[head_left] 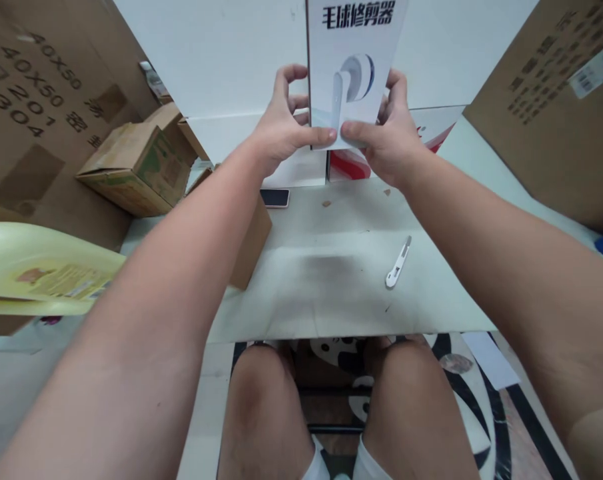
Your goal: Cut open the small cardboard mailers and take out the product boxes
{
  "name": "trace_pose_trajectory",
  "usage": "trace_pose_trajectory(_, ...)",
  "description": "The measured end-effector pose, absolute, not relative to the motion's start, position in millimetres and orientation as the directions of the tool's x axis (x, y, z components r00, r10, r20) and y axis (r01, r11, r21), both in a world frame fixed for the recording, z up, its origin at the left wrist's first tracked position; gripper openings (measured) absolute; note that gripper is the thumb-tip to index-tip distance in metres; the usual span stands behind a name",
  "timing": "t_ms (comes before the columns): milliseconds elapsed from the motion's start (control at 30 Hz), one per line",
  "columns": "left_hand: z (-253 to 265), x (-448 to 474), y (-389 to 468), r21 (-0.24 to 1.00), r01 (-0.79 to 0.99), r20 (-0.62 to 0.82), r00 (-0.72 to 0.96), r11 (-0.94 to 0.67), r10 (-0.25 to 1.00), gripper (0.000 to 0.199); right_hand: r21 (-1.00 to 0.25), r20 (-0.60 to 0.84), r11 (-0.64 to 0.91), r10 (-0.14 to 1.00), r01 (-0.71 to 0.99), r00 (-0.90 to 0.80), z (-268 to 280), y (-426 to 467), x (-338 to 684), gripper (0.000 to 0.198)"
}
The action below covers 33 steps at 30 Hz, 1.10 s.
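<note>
A white product box (351, 110) with black Chinese characters and a picture of a lint remover is held up at the top middle of the view. My left hand (291, 120) grips its left side, thumb across the lower front. On the right side my right hand (386, 130) grips it too, and the two thumbs nearly meet near the bottom edge. The box stands roughly upright above the table. Its back and most of my fingertips behind it are hidden. A white utility knife (398, 263) lies on the table below my right forearm.
A phone (275, 198) and a brown cardboard box (251, 243) lie beside my left forearm. Further left are a cardboard carton (141, 167) and a yellow bottle (41, 267). Large cartons (556, 113) flank the table (321, 293). White boxes (231, 60) stand behind.
</note>
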<state>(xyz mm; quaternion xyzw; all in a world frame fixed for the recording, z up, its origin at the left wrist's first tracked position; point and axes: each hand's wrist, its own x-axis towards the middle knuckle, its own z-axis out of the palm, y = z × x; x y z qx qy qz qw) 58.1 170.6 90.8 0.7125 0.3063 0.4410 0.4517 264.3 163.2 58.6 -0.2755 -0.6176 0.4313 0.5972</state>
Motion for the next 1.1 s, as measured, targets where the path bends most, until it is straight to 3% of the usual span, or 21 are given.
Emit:
trace_pose_trajectory(133, 72.9, 55.1, 172.9, 0.928, 0.013, 0.332, 0.428, -0.373, 0.841, 0.089, -0.892, 0.441, 0.424, 0.892, -0.157, -0.094, 42.7, 159.5, 260.5, 0.08)
trace_pose_trajectory(300, 4.4, 80.0, 154.8, 0.983, 0.122, 0.08, 0.4, -0.14, 0.913, 0.094, -0.958, 0.217, 0.219, 0.976, -0.184, 0.028, -21.4, 120.7, 267.7, 0.082)
trace_pose_trajectory(367, -25.7, 97.2, 133.6, 0.98, 0.163, 0.044, 0.381, -0.114, 0.923, 0.087, -0.974, 0.095, 0.116, 0.989, -0.193, 0.11, -44.2, 97.6, 283.4, 0.08)
trace_pose_trajectory(433, -52.0, 112.7, 105.1, 0.96, 0.222, 0.083, 0.351, -0.17, 0.933, 0.064, -0.981, -0.024, 0.02, 0.974, -0.192, 0.226, -58.1, 78.2, 310.4, 0.075)
trace_pose_trajectory(533, -81.1, 125.7, 57.8, 0.946, 0.257, 0.111, 0.314, -0.197, 0.943, 0.035, -0.986, -0.145, -0.09, 0.872, -0.139, 0.467, -62.9, 62.4, 365.8, 0.054)
trace_pose_trajectory(633, -98.3, 126.8, 21.1, 0.956, 0.247, 0.069, 0.342, -0.16, 0.937, 0.018, -0.981, -0.169, -0.19, 0.743, -0.038, 0.648, -58.8, 58.2, 419.0, 0.029)
trace_pose_trajectory(800, -104.4, 123.5, 3.8, 0.944, 0.306, -0.051, 0.501, -0.122, 0.864, 0.048, -0.95, -0.195, -0.313, 0.614, 0.008, 0.765, -59.9, 62.9, 466.2, 0.018)
trace_pose_trajectory(967, -94.7, 121.7, 11.6, 0.911, 0.39, -0.137, 0.595, -0.135, 0.792, 0.05, -0.896, -0.303, -0.441, 0.532, -0.047, 0.791, -68.3, 96.0, 486.2, 0.019)
trace_pose_trajectory(1100, -87.7, 121.6, 20.1, 0.85, 0.505, -0.253, 0.638, -0.148, 0.727, 0.05, -0.892, -0.291, -0.444, 0.42, -0.085, 0.86, -73.5, 138.1, 496.4, 0.03)
